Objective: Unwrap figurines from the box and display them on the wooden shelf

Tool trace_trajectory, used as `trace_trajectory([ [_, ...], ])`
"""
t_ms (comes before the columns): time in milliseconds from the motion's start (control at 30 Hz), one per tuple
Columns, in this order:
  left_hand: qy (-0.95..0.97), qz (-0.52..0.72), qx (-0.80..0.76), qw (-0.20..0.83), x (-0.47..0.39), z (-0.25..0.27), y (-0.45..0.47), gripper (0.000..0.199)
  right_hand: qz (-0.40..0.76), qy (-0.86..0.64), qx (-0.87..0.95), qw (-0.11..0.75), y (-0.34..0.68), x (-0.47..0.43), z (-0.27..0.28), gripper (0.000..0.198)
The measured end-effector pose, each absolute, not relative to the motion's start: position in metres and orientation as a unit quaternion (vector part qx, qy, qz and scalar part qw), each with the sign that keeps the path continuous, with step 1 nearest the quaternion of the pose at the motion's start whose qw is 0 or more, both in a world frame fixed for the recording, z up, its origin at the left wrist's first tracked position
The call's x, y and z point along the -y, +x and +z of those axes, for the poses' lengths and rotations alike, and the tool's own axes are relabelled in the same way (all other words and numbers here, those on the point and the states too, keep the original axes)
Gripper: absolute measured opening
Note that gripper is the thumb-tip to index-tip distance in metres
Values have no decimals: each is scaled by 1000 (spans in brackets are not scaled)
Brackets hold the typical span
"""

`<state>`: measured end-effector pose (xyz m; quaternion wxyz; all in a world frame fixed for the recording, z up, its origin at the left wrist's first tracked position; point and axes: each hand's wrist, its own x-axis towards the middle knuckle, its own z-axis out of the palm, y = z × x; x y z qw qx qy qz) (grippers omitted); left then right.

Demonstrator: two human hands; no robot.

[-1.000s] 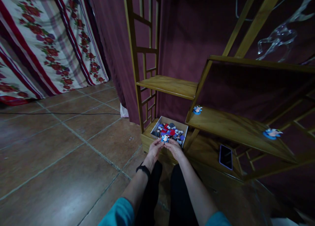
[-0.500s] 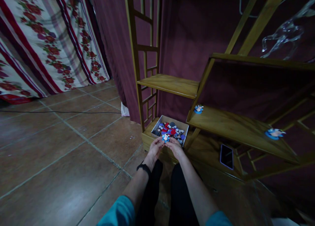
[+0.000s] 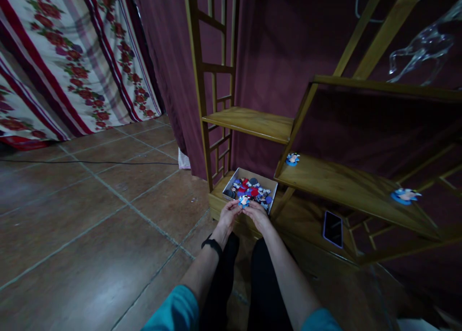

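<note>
A small figurine (image 3: pixel 244 201) with a blue base and a pale body sits between my two hands at the near edge of a box. My left hand (image 3: pixel 230 214) pinches it from the left, and the fingers of my right hand (image 3: pixel 257 214) close on its other side. Behind it, the open cardboard box (image 3: pixel 271 183) holds several small figures in red, purple, grey and white. Two similar blue-based figurines stand on the shelf to the right: one figurine (image 3: pixel 292 159) at its left end, another figurine (image 3: pixel 405 196) toward its right end.
The wooden shelf unit (image 3: pixel 249 124) has stepped boards and slanting posts around the box. A phone (image 3: pixel 332 229) lies on the lowest board. High on the right stands a clear glass horse figure (image 3: pixel 422 49). A dark cable (image 3: pixel 108 163) crosses the tiled floor.
The view has shifted very slightly. Both hands stay on the figurine at the box's near edge, with no other visible movement.
</note>
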<state>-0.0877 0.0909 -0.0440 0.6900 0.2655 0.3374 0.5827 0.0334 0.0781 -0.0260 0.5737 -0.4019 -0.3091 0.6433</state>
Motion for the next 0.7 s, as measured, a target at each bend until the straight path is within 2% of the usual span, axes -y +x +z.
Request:
trace_trajectory([
  [467,249,577,-353,694,-90,-41,-89,37,627,-413,283,597,31,-79,-29,30],
  [700,222,564,-359,710,-87,-35,-89,23,626,-432,241,603,32,-81,-31,23],
])
